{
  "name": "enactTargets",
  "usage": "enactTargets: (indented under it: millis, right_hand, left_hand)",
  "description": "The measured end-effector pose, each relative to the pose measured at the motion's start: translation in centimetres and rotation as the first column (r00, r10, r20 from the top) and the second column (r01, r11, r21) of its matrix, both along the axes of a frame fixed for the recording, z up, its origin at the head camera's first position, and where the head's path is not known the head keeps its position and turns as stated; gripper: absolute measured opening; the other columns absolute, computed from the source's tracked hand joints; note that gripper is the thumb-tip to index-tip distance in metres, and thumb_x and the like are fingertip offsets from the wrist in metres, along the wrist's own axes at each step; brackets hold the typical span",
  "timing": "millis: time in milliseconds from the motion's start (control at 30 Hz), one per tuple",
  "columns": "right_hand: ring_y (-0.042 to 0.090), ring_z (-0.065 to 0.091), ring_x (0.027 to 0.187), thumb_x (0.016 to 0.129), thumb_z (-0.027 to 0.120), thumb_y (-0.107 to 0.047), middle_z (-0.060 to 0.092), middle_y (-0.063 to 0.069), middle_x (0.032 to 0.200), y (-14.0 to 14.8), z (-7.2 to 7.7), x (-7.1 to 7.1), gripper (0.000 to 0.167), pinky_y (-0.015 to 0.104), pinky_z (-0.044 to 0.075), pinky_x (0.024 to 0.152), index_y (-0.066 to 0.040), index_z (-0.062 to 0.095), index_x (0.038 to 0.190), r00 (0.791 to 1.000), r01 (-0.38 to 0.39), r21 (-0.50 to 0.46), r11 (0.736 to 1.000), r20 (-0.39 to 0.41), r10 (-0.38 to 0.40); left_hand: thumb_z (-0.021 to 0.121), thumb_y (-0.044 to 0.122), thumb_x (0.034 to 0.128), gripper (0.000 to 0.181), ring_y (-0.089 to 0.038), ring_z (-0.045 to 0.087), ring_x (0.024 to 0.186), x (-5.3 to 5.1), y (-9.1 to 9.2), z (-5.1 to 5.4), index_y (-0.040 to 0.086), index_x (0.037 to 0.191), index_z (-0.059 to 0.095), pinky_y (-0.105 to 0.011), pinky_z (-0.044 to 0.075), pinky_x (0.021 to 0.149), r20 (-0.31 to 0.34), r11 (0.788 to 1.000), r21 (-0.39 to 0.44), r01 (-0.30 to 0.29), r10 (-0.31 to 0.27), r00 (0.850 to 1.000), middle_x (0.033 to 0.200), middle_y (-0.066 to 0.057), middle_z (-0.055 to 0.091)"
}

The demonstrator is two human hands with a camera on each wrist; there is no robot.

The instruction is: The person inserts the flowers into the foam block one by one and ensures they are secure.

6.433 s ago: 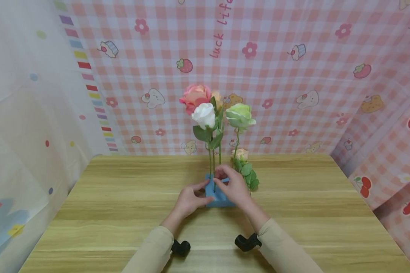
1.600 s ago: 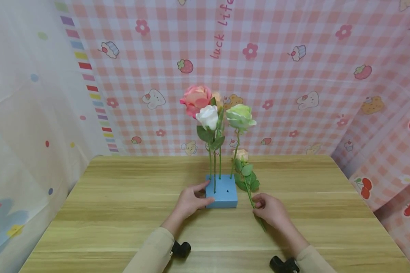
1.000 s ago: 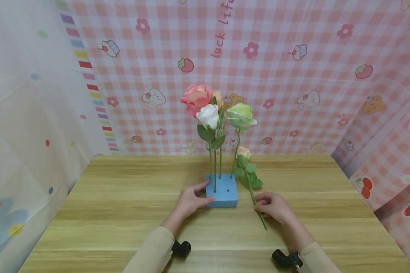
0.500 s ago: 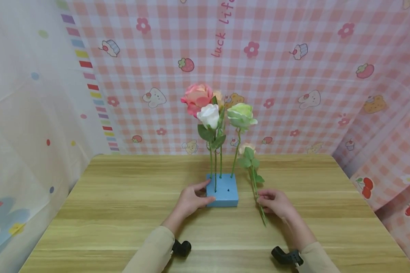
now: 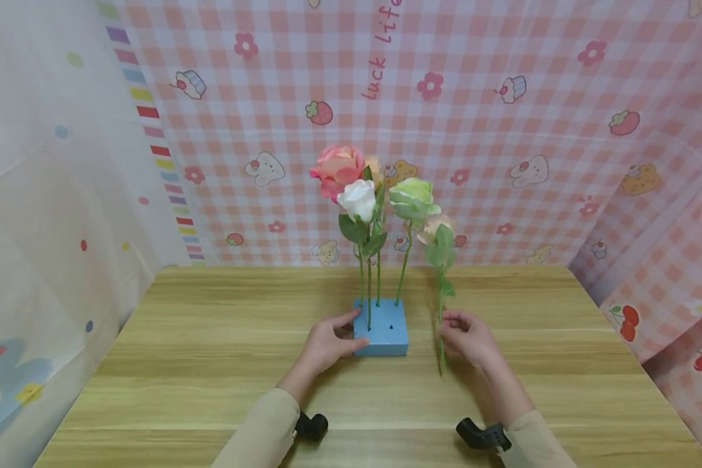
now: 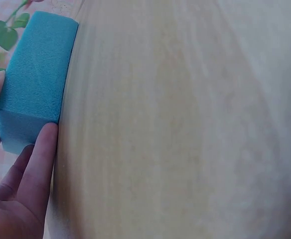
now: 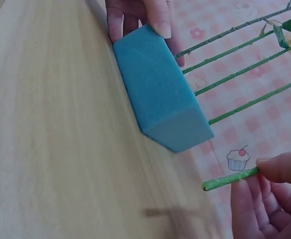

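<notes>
My left hand (image 5: 325,342) grips the left end of a blue foam block (image 5: 389,337) on the table, with fingers and thumb spread around its corner. Stems of a pink rose (image 5: 338,170), a white rose (image 5: 358,200), a green rose (image 5: 414,199) and a partly hidden peach rose (image 5: 374,169) stand upright in it. One dark hole shows in its top, at the front right. My right hand (image 5: 470,336) pinches the stem of a pale peach rose (image 5: 435,230), held nearly upright to the right of the block. In the right wrist view, the cut end of its green stem (image 7: 230,179) points away from the fingers.
The wooden table (image 5: 210,351) extends on both sides of the block. A pink checked cloth (image 5: 474,130) hangs behind it, and a white printed cloth (image 5: 64,195) hangs at the left. A black wrist mount (image 5: 311,427) sits on the left wrist, another black mount (image 5: 481,434) on the right.
My right hand moved from the block to the lying pale peach rose, pinched its stem, and raised it nearly upright. The left hand stays on the foam block.
</notes>
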State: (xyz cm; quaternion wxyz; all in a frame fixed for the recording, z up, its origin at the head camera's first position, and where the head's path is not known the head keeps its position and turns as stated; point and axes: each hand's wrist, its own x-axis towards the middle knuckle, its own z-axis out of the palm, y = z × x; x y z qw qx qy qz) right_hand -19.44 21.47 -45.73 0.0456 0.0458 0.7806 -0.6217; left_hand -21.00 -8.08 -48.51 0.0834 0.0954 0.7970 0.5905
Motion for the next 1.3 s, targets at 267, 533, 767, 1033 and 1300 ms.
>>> enactTargets:
  millis: [267,533,767,1033,1300]
  right_hand:
    - [0.008,0.057,0.085,0.094,0.062,0.005,0.057,0.011,0.100,-1.2,0.7,-0.5,0.028,0.024,0.058,0.075,0.012,0.052,0.119,0.980,0.071,-0.070,0.995,-0.182,-0.082]
    - [0.009,0.058,0.082,0.088,0.067,0.011,0.061,0.019,0.094,-3.0,3.1,0.8,0.019,0.017,0.055,0.069,0.011,0.058,0.104,0.903,0.091,0.029,0.995,-0.425,-0.070]
    - [0.008,0.061,0.079,0.084,0.070,0.013,0.063,0.021,0.088,-5.0,4.6,1.8,0.016,0.016,0.054,0.069,0.012,0.058,0.095,0.855,0.093,0.063,0.994,-0.517,-0.047]
    - [0.015,0.064,0.079,0.082,0.072,0.014,0.064,0.018,0.086,-6.4,4.4,1.5,0.016,0.019,0.056,0.067,0.010,0.060,0.092,0.813,0.055,0.095,0.994,-0.583,0.011]
    - [0.031,0.067,0.078,0.081,0.073,0.013,0.063,0.018,0.084,-7.8,4.4,1.4,0.015,0.029,0.059,0.064,0.008,0.061,0.090,0.770,0.045,0.151,0.987,-0.634,0.062]
  left_hand:
    - [0.084,0.020,0.0812,0.064,-0.021,0.063,0.088,0.0,0.0,0.0,0.013,0.139,0.059,-0.031,0.058,0.065,-0.006,1.000,-0.001,0.002,-0.002,1.000,0.112,-0.014,0.061]
    - [0.085,0.020,0.0803,0.064,-0.021,0.063,0.088,0.0,0.0,0.1,0.012,0.139,0.060,-0.031,0.058,0.065,-0.020,1.000,-0.002,-0.003,0.003,1.000,0.111,-0.014,0.062]
    - [0.085,0.019,0.0805,0.064,-0.021,0.063,0.087,0.0,0.1,0.0,0.011,0.139,0.059,-0.029,0.058,0.064,-0.018,1.000,-0.005,-0.005,0.005,1.000,0.112,-0.015,0.062]
    - [0.084,0.016,0.0807,0.064,-0.022,0.063,0.086,-0.1,0.1,0.1,0.009,0.139,0.059,-0.030,0.058,0.064,-0.016,1.000,0.011,-0.005,0.006,1.000,0.112,-0.017,0.062]
    - [0.085,0.017,0.0804,0.064,-0.024,0.064,0.086,-0.1,0.2,0.0,0.009,0.138,0.059,-0.030,0.058,0.064,-0.024,1.000,0.012,-0.011,0.012,1.000,0.112,-0.018,0.064]
